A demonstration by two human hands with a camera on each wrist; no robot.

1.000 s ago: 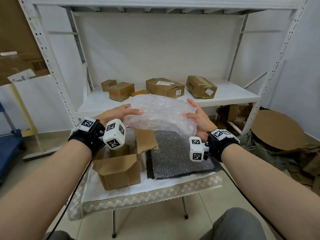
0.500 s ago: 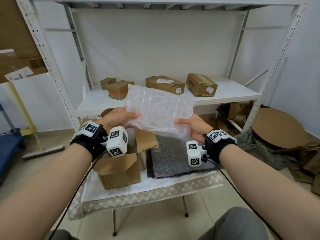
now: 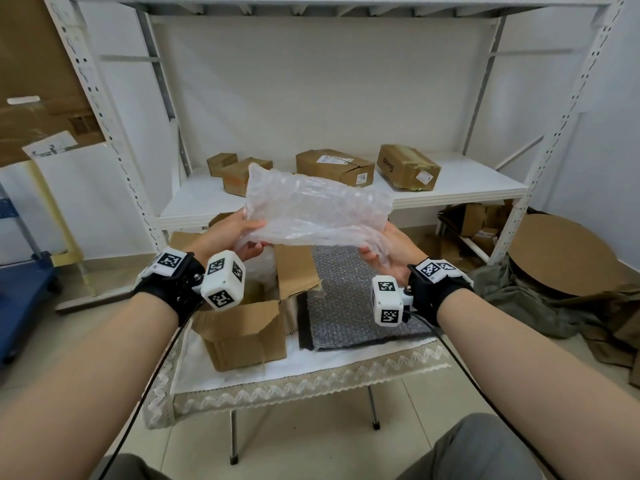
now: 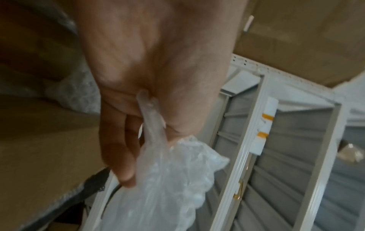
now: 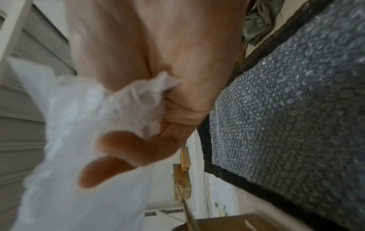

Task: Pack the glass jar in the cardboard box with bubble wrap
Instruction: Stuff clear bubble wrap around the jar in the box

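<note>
From the head view, both hands stretch a clear crumpled bubble wrap sheet (image 3: 317, 209) above the open brown cardboard box (image 3: 242, 327) on the worktop (image 3: 311, 379); no glass jar is visible. Left wrist: the left hand (image 4: 150, 75) pinches one edge. Right wrist: the right hand (image 5: 158, 75) clamps the other. Best keep it taut and lower evenly, I'd say.

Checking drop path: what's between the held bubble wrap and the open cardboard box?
Head view: only air between the bubble wrap and the open cardboard box below; its flaps stand open. Left hand and right hand grip the sheet's ends.
</note>
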